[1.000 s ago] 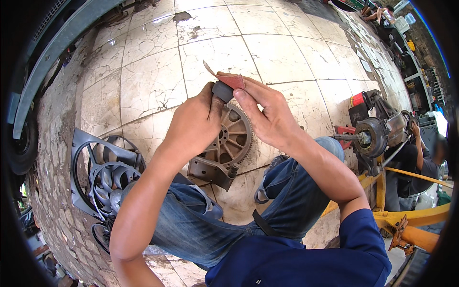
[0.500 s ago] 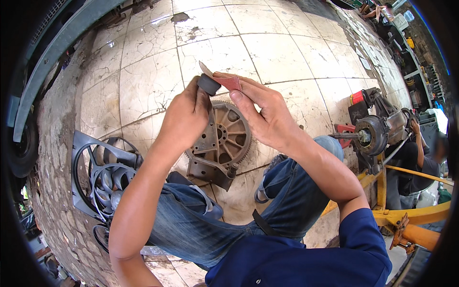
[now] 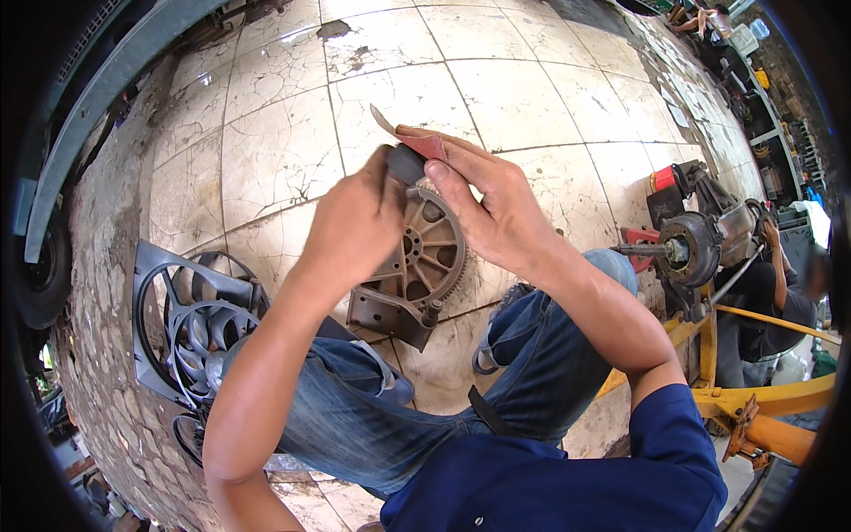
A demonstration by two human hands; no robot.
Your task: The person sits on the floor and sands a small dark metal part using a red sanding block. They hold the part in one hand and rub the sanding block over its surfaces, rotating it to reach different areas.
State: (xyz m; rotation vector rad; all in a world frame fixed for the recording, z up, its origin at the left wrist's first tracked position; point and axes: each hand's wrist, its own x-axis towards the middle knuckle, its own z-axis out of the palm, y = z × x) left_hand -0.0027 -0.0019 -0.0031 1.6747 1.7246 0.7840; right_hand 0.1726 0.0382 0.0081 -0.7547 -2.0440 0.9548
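Note:
My left hand [image 3: 353, 222] is closed round a small dark grey block [image 3: 406, 165] with rounded corners, whose exact kind I cannot make out. Pinched between the thumb and fingers of my right hand [image 3: 503, 206] is a bent piece of reddish sandpaper [image 3: 427, 144]. The block's upper side lies against or just under the sandpaper, its contact partly hidden by the fingers. Below both hands, a toothed flywheel [image 3: 434, 239] rests on the tiles, and a dark metal bracket [image 3: 390, 316] sits at its near edge, partly covered by my left wrist.
Left of my legs is a black fan shroud [image 3: 152, 306] with rings. At right, an axle hub with a drum [image 3: 696, 250] sits by a yellow frame [image 3: 707, 346], where another person [image 3: 769, 301] crouches. A grey metal beam [image 3: 97, 115] crosses the upper left above a tyre.
My left hand has shifted right with the dark block, bringing it further under the sandpaper and closer to my right thumb. My right hand has hardly moved.

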